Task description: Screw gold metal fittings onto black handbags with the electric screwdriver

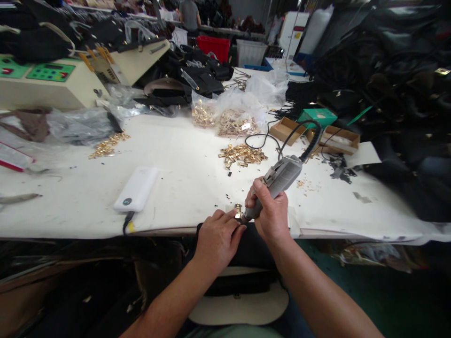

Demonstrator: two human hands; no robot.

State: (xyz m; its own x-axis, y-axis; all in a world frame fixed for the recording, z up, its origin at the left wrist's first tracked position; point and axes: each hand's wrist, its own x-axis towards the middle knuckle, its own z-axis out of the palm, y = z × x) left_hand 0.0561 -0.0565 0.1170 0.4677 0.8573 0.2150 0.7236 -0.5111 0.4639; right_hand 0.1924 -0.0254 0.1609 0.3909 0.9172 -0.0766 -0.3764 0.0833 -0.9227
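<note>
Big white table [183, 155] in front of the person, littered with hardware. A heap of gold pieces [242, 155] sits mid-table, with a white power bank [137, 188] off to the left. Down at the near edge, a black bag [252, 249] lies across the lap, its top tucked up against the table.

Now the grey power tool [282, 176]. Its long body slants from upper right down to lower left, and its cable [310, 131] arcs away behind it. The right hand [269, 211] is wrapped tight round the lower barrel, thumb up along the side.

The left hand [216, 239] comes in from the other side. Its fingers are bunched together, the tips pinning a small gold fitting [238, 210] at the table's edge.

The fitting sits between the two hands, just left of the tool's tip and right on the line of its axis. The tip looks to be touching it.
</note>
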